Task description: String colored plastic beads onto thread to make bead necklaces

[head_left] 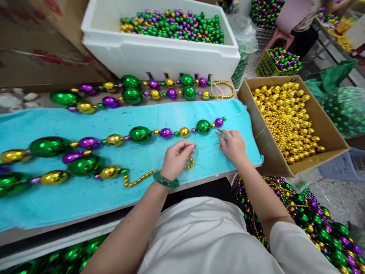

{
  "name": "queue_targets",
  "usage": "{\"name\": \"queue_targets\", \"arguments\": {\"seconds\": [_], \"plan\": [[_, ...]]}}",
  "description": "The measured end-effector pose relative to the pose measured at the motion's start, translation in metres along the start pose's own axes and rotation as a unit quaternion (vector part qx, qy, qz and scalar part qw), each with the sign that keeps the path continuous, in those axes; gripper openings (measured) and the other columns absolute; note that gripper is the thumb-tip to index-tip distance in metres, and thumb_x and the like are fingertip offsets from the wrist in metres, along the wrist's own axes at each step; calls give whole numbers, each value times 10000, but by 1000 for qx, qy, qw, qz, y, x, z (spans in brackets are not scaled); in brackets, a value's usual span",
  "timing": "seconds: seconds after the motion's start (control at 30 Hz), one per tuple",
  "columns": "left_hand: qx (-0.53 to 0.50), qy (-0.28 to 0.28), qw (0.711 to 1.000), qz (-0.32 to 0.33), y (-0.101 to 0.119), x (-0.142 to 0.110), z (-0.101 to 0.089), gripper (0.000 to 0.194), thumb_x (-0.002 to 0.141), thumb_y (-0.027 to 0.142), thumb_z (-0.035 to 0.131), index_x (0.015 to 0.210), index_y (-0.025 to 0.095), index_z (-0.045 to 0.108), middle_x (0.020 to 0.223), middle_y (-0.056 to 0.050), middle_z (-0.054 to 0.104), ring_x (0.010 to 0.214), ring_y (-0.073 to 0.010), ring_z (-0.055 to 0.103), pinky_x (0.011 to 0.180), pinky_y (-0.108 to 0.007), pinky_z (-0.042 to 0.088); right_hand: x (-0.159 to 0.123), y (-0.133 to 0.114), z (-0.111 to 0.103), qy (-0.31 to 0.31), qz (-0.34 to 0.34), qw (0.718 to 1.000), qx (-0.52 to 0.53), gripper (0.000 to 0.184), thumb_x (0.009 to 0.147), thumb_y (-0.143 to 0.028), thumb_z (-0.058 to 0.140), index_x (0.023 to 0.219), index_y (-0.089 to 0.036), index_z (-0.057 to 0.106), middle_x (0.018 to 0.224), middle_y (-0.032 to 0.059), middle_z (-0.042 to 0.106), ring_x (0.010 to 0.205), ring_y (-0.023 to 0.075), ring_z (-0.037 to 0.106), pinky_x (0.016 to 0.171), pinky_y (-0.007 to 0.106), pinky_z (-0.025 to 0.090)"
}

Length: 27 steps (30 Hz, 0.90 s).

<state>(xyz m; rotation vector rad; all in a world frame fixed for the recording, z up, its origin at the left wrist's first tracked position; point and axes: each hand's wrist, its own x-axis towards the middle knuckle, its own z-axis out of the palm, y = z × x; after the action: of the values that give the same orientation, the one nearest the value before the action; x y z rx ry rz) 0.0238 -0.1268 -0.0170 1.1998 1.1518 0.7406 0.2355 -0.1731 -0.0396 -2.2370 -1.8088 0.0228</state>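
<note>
My left hand (175,160), with a green bangle (166,180) on its wrist, is closed in a pinch on a thin white string (207,145). The string runs across to my right hand (234,147), which is closed around small scissors (219,133); their metal blades point up and left. Just above the blades ends a strand of green, purple and gold beads (139,134), laid along the blue cloth (85,207). A chain of small gold beads (144,177) passes behind my left hand. Larger beads (86,164) lie at the left.
Behind the cloth lies a finished-looking bead strand (132,95), before a white foam box (159,57) of beads. A cardboard box (319,163) of gold beads stands right. Bead necklaces (313,224) are heaped below the table's right end. Another person (306,23) is at the upper right.
</note>
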Motion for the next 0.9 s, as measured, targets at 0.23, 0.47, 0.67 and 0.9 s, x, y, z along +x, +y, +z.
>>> {"name": "queue_targets", "arguments": {"seconds": [0.23,0.47,0.67,0.9], "plan": [[2,1,1000,14,4,-3,-4,229,710,381,679,773,161,669,737,-18,650,667,-128,604,620,-248,508,5,-7,-9,26,59,997,-38,267,876,-326,536,1076,-201,662,1125,117,622,1003,283,474,822,389,335],[-8,-15,999,34,11,-12,-10,253,742,389,668,842,158,691,772,-35,671,679,-133,618,602,-244,500,22,11,-15,50,84,994,52,278,906,-219,439,994,-175,699,999,91,667,909,217,580,769,315,415],[-75,-14,997,24,16,-17,-19,227,740,361,675,832,154,682,725,-18,657,639,-110,606,581,-224,481,50,0,-40,45,40,974,217,194,824,-191,547,897,-155,723,905,86,688,810,194,609,751,326,455],[-167,-43,985,-10,17,-23,-23,222,709,336,698,788,131,665,675,-8,636,594,-88,583,540,-197,455,21,-82,-60,-137,-203,867,434,181,791,-259,657,957,-218,716,929,43,685,792,144,624,678,281,486]]}}
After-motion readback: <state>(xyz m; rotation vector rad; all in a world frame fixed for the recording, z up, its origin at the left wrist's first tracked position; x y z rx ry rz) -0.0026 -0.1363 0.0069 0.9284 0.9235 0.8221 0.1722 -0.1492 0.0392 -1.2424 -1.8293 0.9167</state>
